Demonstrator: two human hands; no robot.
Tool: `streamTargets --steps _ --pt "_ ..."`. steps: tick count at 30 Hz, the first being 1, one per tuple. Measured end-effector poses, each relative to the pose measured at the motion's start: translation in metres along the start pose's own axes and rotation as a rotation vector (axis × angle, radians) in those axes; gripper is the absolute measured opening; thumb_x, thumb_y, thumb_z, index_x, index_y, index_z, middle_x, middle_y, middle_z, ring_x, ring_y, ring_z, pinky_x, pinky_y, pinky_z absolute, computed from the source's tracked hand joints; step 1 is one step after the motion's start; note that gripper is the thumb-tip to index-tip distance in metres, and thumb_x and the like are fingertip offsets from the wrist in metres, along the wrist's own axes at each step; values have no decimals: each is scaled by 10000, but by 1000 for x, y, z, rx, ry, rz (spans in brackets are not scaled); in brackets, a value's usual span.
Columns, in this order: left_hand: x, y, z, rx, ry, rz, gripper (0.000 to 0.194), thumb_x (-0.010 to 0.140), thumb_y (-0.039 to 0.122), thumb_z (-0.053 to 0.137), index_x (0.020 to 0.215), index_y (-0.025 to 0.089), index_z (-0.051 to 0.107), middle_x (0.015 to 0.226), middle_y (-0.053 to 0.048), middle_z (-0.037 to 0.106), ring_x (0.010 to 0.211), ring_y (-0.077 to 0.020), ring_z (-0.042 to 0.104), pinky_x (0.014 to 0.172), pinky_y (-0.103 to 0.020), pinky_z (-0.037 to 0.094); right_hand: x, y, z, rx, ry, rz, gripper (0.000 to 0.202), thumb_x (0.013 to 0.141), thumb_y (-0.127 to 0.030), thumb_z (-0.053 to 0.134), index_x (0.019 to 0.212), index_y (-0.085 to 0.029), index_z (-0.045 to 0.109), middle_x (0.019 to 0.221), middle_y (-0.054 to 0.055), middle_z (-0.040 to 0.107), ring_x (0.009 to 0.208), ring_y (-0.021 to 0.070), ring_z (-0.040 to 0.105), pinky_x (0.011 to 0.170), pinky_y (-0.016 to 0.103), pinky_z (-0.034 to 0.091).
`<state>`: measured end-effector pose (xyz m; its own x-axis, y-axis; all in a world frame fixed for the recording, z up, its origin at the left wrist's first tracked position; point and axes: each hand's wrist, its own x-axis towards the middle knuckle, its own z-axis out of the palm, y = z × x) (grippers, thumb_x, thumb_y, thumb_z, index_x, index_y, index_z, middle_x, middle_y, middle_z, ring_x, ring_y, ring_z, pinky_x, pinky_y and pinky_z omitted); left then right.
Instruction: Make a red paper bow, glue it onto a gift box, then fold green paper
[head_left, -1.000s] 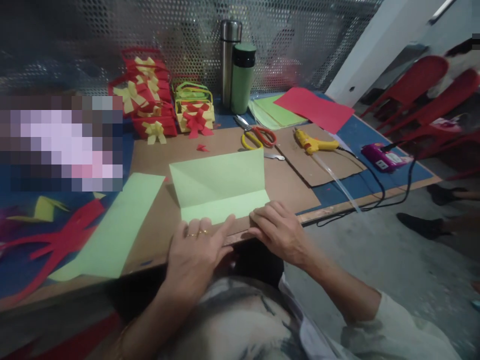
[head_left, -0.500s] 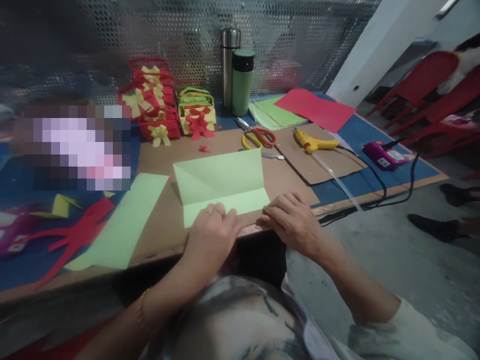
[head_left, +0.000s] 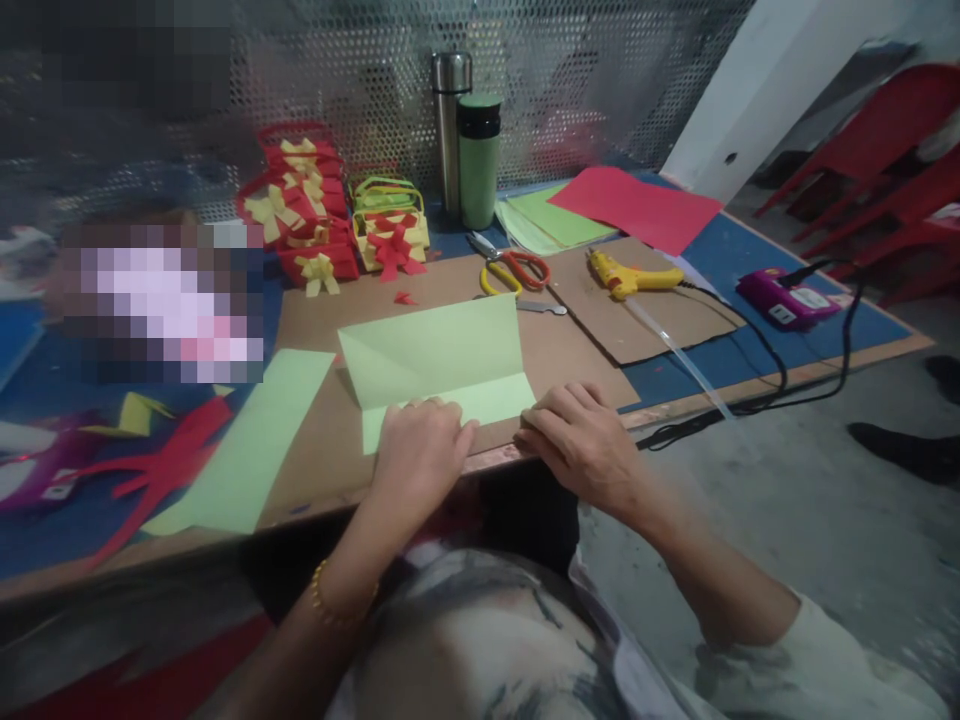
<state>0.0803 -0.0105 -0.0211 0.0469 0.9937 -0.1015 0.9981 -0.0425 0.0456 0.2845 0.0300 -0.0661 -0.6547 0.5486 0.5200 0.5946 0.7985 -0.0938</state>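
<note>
A creased sheet of light green paper (head_left: 435,345) lies in front of me, its far part standing up from a fold. My left hand (head_left: 421,448) is closed over the near edge of that paper, fingers bent and pressed onto it; its fingertips are partly hidden. At the near right corner, my right hand (head_left: 581,440) has its fingers curled and pinched on the paper's edge. Under the paper is a brown cardboard sheet (head_left: 307,480). A second light green paper strip (head_left: 259,440) rests to the left of my left hand.
Scissors (head_left: 506,272), a metal blade (head_left: 544,309) and a yellow glue gun (head_left: 634,276) lie beyond the paper. Red paper baskets (head_left: 330,255), yellow ones (head_left: 367,240) and a green bottle (head_left: 478,165) stand behind. A purple power box (head_left: 787,297) with cables sits at right.
My left hand has shifted slightly along the near edge and its fingers lie flatter over the paper. My right hand stays at the corner. The view has turned a little.
</note>
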Motion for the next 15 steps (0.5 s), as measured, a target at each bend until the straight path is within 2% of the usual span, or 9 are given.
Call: streamTargets --steps 7,15 --pt "-5 -17 -5 -14 -51 -2 303 1003 289 484 787 192 673 870 -89 729 903 -272 664 742 -371 392 -2 3 0 45 -4 22 243 1034 -286 543 836 -203 655 833 58 641 824 215 513 806 393 359" --pt "-22 -47 -9 -6 -46 -36 342 1000 281 416 702 217 571 811 -68 712 859 -252 661 719 -353 374 -1 4 -2 73 -29 30 233 1036 -278 534 863 -207 673 846 59 640 821 218 513 800 393 373"
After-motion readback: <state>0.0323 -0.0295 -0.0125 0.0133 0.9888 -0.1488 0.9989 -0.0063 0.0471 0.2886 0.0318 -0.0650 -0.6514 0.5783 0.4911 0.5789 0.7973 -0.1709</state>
